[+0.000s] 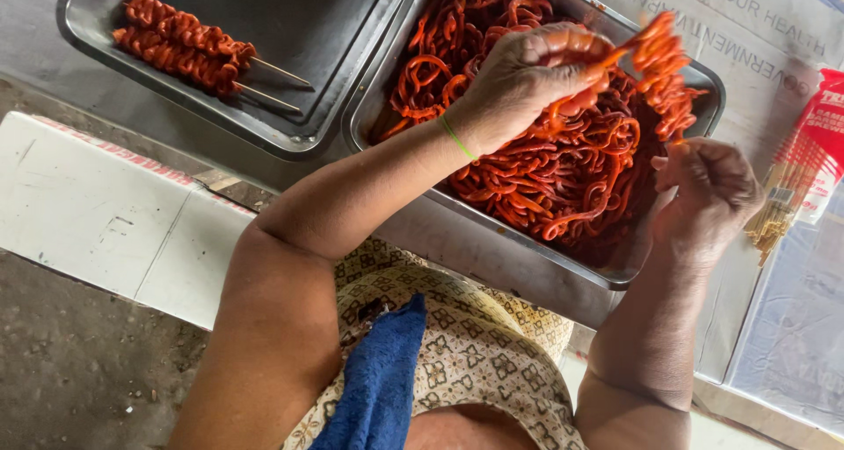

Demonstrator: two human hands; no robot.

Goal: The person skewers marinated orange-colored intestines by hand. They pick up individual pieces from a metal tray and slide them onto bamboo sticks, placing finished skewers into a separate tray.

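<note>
A steel tray holds a heap of orange-red coiled meat strips. My left hand is over the heap, fingers closed on a strip of the meat that is folded and bunched up. My right hand is at the tray's right edge, fingers closed just below that bunch; a skewer in it cannot be made out. A green band sits on my left wrist.
A second steel tray at the left holds two finished skewers. A red and white pack of bamboo sticks lies at the right. A blue cloth rests on my lap. A white block is at the left.
</note>
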